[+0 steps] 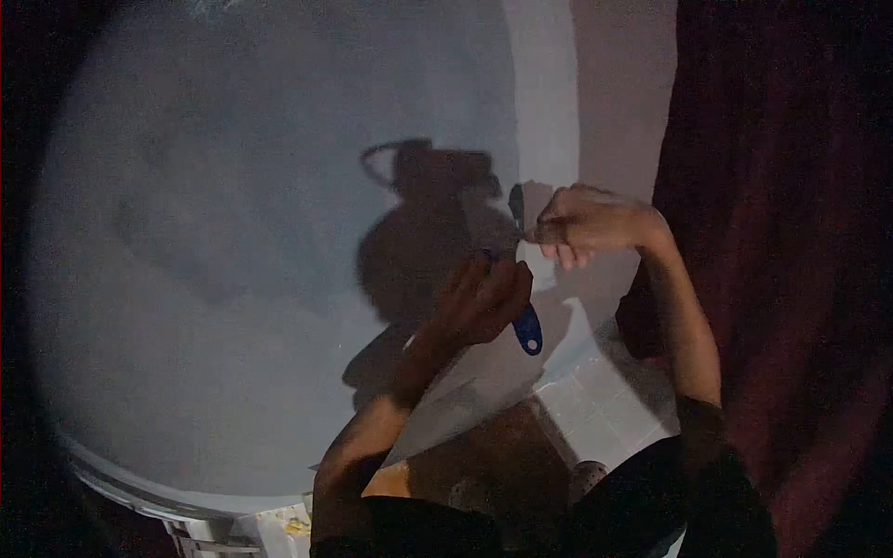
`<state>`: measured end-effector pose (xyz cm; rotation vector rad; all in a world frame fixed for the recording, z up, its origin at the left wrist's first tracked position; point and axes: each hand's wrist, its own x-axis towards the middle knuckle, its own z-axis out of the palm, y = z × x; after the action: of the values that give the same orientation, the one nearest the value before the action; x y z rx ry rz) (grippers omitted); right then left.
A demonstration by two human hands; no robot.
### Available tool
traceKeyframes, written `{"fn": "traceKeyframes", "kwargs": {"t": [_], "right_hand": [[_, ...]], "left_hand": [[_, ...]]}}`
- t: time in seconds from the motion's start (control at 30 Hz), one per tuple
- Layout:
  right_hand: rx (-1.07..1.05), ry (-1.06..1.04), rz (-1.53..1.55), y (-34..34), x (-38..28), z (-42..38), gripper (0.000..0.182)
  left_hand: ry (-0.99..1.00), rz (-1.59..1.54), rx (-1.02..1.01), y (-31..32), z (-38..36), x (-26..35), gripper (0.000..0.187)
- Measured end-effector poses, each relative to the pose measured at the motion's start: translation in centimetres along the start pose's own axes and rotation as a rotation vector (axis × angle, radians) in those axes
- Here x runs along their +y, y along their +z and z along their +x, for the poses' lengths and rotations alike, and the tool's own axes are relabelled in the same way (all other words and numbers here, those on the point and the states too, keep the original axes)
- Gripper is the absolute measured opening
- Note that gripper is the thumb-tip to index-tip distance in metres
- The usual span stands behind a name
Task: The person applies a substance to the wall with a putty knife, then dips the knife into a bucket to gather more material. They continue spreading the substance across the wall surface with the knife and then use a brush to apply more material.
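My left hand (pixel 479 302) is closed around a tool with a blue handle (pixel 528 330), whose end with a round hole sticks out below the fingers. The tool's upper part is too dim to make out. Just to the right, my right hand (pixel 581 223) is bent at the wrist, its thumb and forefinger pinched together near the top of the tool. What they pinch is too small and dark to tell. Both hands are in front of a large pale grey surface (pixel 233 279).
A dark shadow of a head with gear falls on the pale surface. Dark red cloth (pixel 772 232) hangs at the right. White tiles (pixel 600 400), a brown patch and a foot (pixel 586 476) show below. A curved white rim (pixel 186 499) runs along the lower left.
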<state>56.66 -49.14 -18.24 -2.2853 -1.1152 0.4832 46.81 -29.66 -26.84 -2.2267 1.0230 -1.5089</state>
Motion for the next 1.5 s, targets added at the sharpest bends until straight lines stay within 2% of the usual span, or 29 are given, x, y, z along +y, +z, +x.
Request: {"fn": "traceKeyframes", "kwargs": {"t": [0.07, 0.17, 0.27, 0.37, 0.47, 0.57, 0.67, 0.77, 0.87, 0.97, 1.03, 1.07, 1.17, 1.27, 1.37, 1.47, 1.5], "right_hand": [[-0.07, -0.08, 0.088, 0.0, 0.2, -0.7, 0.036], [-0.054, -0.303, 0.37, 0.4, -0.7, -0.8, 0.034], [-0.075, -0.341, 0.645, 0.0, -3.4, -1.4, 0.031], [-0.152, -0.407, 0.835, 0.6, -3.5, -0.5, 0.036], [-0.094, -0.386, 1.021, 1.7, -6.0, -1.0, 0.039], [0.082, -0.393, 1.066, 4.3, -7.9, -0.2, 0.037], [0.229, -0.459, 1.023, 6.0, -7.6, 1.4, 0.037], [0.209, -0.417, 0.979, 5.3, -6.8, 2.6, 0.035], [0.258, -0.27, 1.029, 2.9, -6.6, 2.7, 0.035], [0.573, -0.175, 0.798, 0.5, -8.4, 0.9, 0.029], [0.837, -0.316, 0.501, -1.0, -7.0, 1.4, 0.029], [0.964, -0.384, 0.345, -1.7, -6.5, 1.7, 0.03], [1.182, -0.482, 0.226, -3.6, -6.5, 2.2, 0.033], [1.283, -0.443, 0.089, -4.2, -4.7, 4.0, 0.039], [1.155, -0.36, 0.035, -2.4, -3.7, 4.7, 0.039], [1.017, -0.267, 0.051, -0.9, -3.0, 4.2, 0.037], [1.02, -0.3, 0.053, -0.1, -2.4, 4.3, 0.037]], "left_hand": [[-0.027, 0.003, 0.061, -0.4, 1.3, -0.8, 0.019], [-0.2, -0.175, -0.055, -0.6, 1.3, -2.1, 0.036], [-0.281, -0.161, 0.122, -1.9, 3.7, -3.7, 0.032], [-0.305, -0.098, 0.109, -3.5, 5.1, -4.9, 0.026], [-0.464, -0.198, 0.058, -3.4, 3.8, -5.8, 0.029], [-0.516, -0.142, 0.028, -3.0, 2.1, -6.2, 0.035], [-0.482, -0.197, 0.093, -3.0, 1.7, -6.6, 0.044], [-0.482, -0.036, -0.042, -4.0, 1.4, -6.1, 0.053], [-0.447, 0.009, -0.002, -3.4, 0.9, -5.8, 0.054], [-0.46, 0.011, -0.211, -2.6, -0.7, -5.9, 0.042], [-0.416, -0.006, -0.259, -2.8, -0.5, -5.8, 0.033], [-0.422, -0.025, -0.244, -2.9, -0.1, -5.7, 0.029], [-0.455, -0.088, -0.161, -3.3, 1.3, -5.1, 0.021], [-0.348, -0.087, -0.162, -2.5, 1.7, -5.5, 0.017], [-0.28, -0.079, -0.011, -2.7, 2.2, -4.7, 0.015], [-0.275, -0.014, -0.063, -3.0, 1.9, -4.5, 0.015], [-0.294, -0.037, -0.066, -2.6, 1.2, -4.6, 0.016]]}}
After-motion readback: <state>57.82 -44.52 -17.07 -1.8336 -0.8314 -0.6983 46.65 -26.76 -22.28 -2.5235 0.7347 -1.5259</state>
